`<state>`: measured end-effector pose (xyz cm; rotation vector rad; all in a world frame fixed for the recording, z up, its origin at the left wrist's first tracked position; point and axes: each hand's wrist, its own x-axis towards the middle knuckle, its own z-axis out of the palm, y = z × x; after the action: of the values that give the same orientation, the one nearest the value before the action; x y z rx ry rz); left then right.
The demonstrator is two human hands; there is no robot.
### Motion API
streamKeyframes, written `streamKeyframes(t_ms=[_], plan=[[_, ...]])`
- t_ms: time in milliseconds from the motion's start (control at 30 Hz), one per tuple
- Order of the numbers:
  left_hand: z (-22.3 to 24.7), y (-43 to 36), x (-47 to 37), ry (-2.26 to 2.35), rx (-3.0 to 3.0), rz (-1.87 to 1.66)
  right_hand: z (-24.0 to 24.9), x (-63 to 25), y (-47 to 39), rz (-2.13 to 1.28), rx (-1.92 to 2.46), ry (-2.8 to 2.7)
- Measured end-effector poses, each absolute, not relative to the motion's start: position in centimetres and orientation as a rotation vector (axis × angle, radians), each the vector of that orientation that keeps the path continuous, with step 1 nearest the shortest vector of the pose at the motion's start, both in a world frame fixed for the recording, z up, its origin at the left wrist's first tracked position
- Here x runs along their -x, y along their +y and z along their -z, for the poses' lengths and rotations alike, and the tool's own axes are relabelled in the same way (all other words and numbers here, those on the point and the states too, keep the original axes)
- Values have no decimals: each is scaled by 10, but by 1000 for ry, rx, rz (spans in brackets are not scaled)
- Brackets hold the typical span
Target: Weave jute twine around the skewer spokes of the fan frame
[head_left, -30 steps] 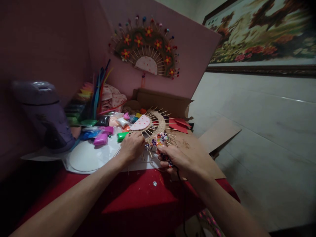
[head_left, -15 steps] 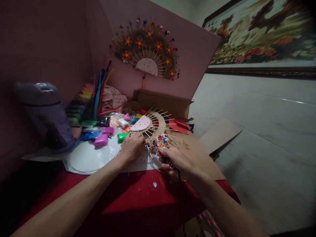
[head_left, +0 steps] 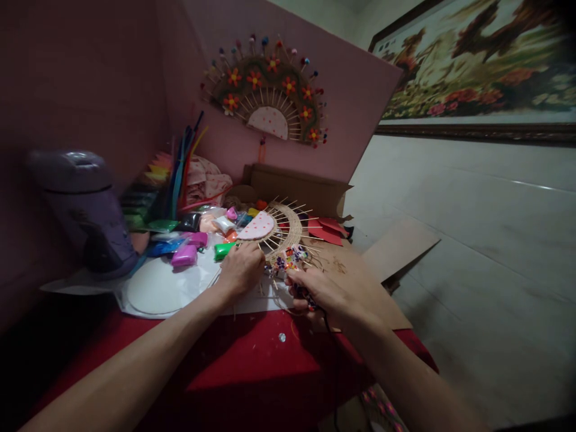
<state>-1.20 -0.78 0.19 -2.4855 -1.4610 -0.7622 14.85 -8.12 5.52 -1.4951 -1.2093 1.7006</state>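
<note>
A half-round fan of thin wooden sticks (head_left: 293, 231), wound with a band of twine, stands over the table with a pink dotted half-circle (head_left: 256, 225) at its centre. My left hand (head_left: 243, 269) is closed at its lower edge; the fingertips are turned away from view. In my right hand (head_left: 317, 288) is a flower-patterned glue gun (head_left: 290, 258), its dark cord (head_left: 330, 336) hanging down past the table edge. The gun's front end lies against or just before the twine band; I cannot tell whether it touches. A loose strand of twine hangs below it.
Bagged coloured clay (head_left: 184, 255) and a white disc (head_left: 157, 288) lie left, beside a purple bottle (head_left: 90, 216). Cardboard (head_left: 378, 300) covers the right side of the red cloth (head_left: 252, 354). A finished flowered fan (head_left: 270, 78) hangs on the pink board behind.
Almost nothing differs. My right hand and the glue gun have shifted very slightly; my left hand and the fan hold their place.
</note>
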Motion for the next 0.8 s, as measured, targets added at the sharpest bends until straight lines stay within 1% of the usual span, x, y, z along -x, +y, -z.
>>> streamKeyframes(t_ms=[200, 667, 800], plan=[[1, -7, 13, -1422, 2489, 775, -51, -152, -82, -1719, 1425, -1211], [-1, -7, 12, -1434, 2477, 764, -52, -151, -83, -1687, 1521, -1218], [0, -7, 12, -1427, 2478, 781, -52, -151, -82, -1668, 1490, -1201]])
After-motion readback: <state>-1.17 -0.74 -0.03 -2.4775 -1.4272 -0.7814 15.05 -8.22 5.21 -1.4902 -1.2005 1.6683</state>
